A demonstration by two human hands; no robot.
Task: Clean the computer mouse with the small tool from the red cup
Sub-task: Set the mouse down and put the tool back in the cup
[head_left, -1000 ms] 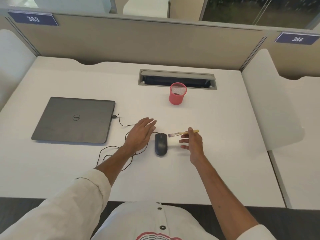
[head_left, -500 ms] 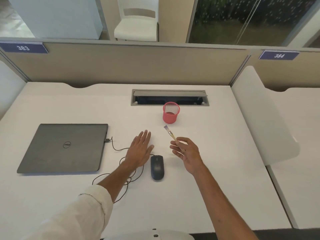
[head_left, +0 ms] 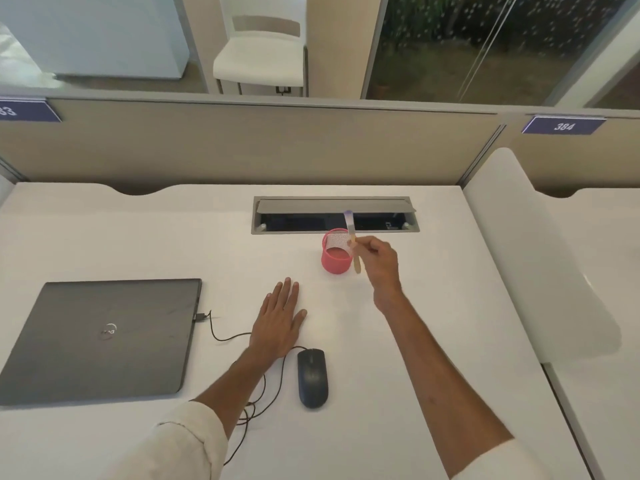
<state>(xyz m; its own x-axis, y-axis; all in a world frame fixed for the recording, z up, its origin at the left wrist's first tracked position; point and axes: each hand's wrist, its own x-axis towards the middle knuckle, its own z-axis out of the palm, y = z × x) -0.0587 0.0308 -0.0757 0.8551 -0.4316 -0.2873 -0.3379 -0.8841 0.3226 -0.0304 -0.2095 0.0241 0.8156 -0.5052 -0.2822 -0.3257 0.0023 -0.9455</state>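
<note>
Fingers of the right hand point(head_left: 379, 263) pinch a small brush point(head_left: 354, 241) partway along its wooden handle, bristles pointing up, right beside the rim of the red cup point(head_left: 335, 263). The brush looks light and stiff, with a soft tip, so a gentle pinch on the handle should do; it could twist if held loosely. The left hand point(head_left: 278, 323) lies flat and spread on the tabletop point(head_left: 433, 271), holding nothing, just beside the mouse point(head_left: 312, 377). The mouse sits near the front edge, its cable point(head_left: 225, 337) running to the closed laptop point(head_left: 100, 337).
</note>
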